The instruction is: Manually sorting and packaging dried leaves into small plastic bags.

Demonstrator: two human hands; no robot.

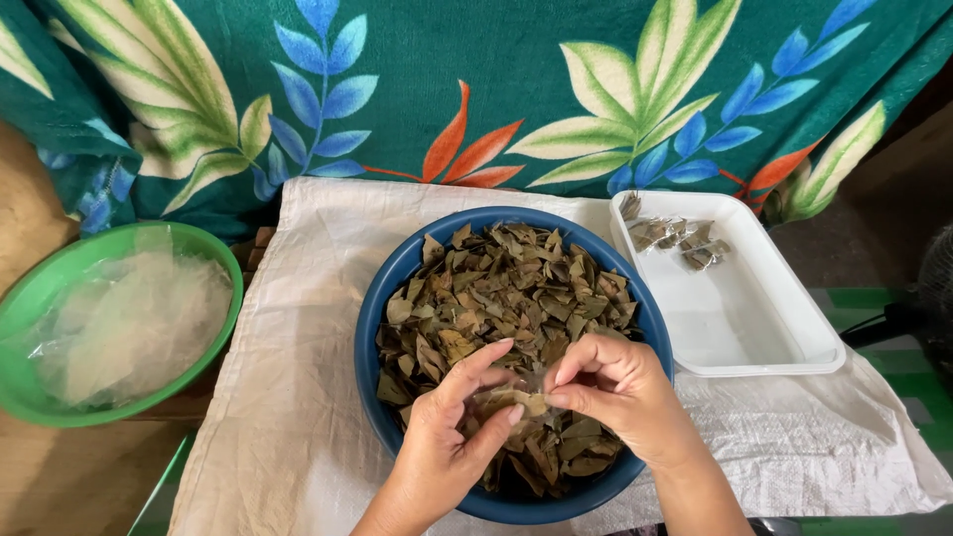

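— Left hand and right hand: both pinched together on one small clear packet, held just above middle of blue basin. Fingertips closed on packet from either side, thumbs on top.

— Surroundings, largest first?

— Leaf-print cloth across back; white woven sack spread beneath basin; basin heaped with dried brown leaves; green bowl at left, stacked with empty clear bags; white tray at right, with a few filled packets at far end.

— Handling of packet?

— Probably very light, thin film soft and slippery, contents brittle and prone to crumble. Best gripped at film edges near opening, not squeezed across leaves. Seal state not discernible.
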